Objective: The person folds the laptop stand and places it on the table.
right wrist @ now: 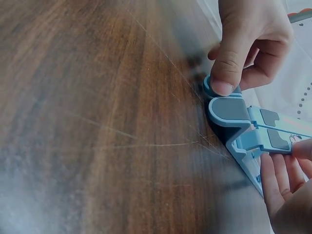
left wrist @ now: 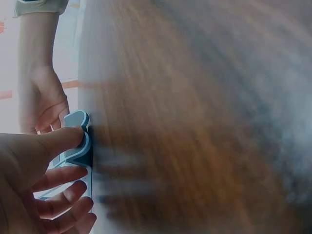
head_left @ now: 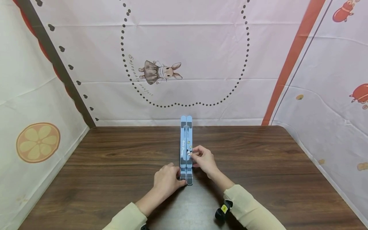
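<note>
A light-blue folding laptop stand (head_left: 183, 135) with dark grey pads and a small cartoon print lies folded on the table, its two bars side by side and pointing away from me. My left hand (head_left: 166, 178) grips its near end, thumb on the end and fingers along the left side. At the middle of the right bar, my right hand (head_left: 204, 159) pinches the edge, thumb on top and fingers beneath. The right wrist view shows the bars raised above the stand's lower frame (right wrist: 251, 168) near the hooked front ends.
The dark wood table (head_left: 115, 153) extends around the stand. A pale printed cloth (head_left: 201, 64) hangs behind it and along both sides. A black device with a yellow label (head_left: 224, 209) sits at the right wrist.
</note>
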`<state>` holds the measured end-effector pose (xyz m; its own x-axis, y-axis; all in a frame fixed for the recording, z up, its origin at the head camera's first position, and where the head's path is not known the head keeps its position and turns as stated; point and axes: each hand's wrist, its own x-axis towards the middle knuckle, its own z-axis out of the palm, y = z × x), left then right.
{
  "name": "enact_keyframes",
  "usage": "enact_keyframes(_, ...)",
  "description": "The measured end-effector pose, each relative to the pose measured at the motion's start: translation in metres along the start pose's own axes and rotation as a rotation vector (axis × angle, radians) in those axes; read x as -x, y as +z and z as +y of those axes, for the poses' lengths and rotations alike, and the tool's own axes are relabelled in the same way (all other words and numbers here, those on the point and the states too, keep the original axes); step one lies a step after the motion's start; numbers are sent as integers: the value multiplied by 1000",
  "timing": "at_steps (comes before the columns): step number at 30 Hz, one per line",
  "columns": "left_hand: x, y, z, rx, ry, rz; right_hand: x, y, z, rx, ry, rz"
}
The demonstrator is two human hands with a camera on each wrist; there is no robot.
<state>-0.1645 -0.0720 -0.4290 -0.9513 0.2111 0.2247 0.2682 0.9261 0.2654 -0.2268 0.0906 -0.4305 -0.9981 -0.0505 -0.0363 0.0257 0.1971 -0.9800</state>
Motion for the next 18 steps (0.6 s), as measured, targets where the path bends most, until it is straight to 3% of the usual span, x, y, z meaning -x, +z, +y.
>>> enact_keyframes(13, -5, 0, -17, 13, 54, 46, 7, -11, 0, -12, 8, 41)
enact_keyframes(18, -9, -2, -23, 17, 56, 33, 9, -13, -1, -13, 22, 53)
